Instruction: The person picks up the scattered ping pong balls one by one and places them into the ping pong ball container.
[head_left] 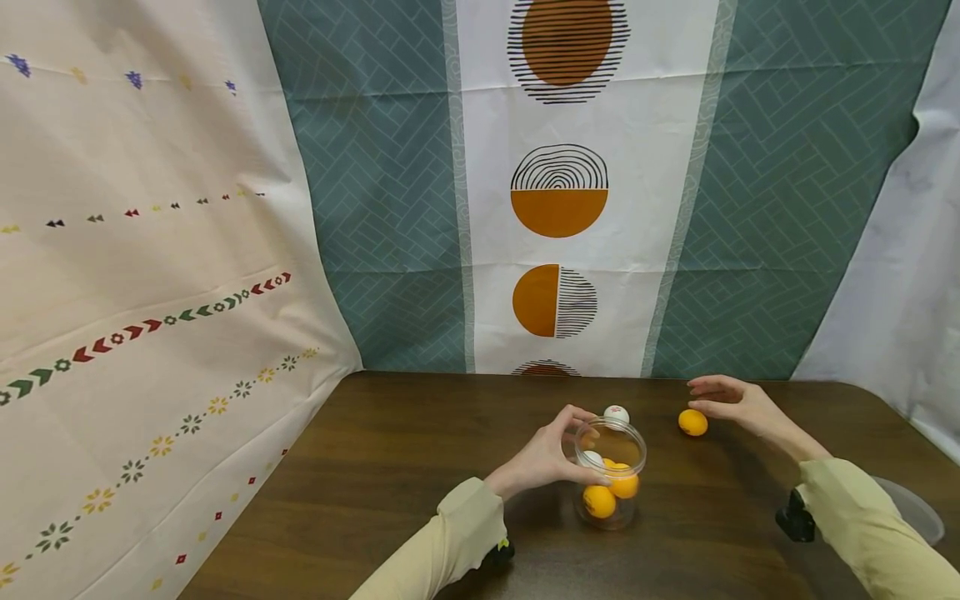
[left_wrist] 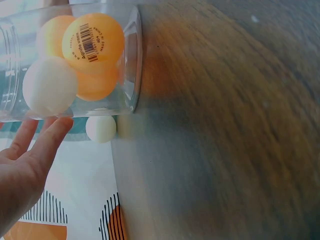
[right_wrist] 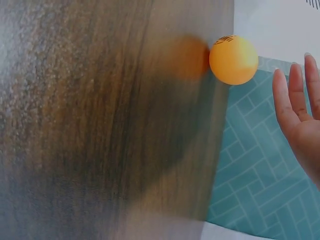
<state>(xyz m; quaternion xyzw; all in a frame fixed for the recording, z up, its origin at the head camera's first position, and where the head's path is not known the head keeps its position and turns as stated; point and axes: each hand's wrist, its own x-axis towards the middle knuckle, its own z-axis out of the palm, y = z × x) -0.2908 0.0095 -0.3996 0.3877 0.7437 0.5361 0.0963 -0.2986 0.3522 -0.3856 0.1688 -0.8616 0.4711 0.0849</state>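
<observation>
My left hand (head_left: 551, 454) grips a clear plastic jar (head_left: 611, 521) near its rim, thumb on the near side and fingers round the far side. Inside the jar lie several orange table tennis balls (left_wrist: 93, 42) and a white one (left_wrist: 50, 86). Another white ball (head_left: 617, 414) rests on the table just behind the jar. To the right, an orange table tennis ball (head_left: 692, 422) sits on the wood. My right hand (head_left: 738, 406) hovers right beside and above that ball, its fingers (right_wrist: 282, 97) spread and holding nothing.
The brown wooden table (head_left: 420, 442) ends at a patterned cloth (head_left: 397, 208) hanging behind it. By my right forearm lies a translucent round lid (head_left: 911, 510), partly hidden by the sleeve. A pale cloth (head_left: 172, 250) hangs along the left side.
</observation>
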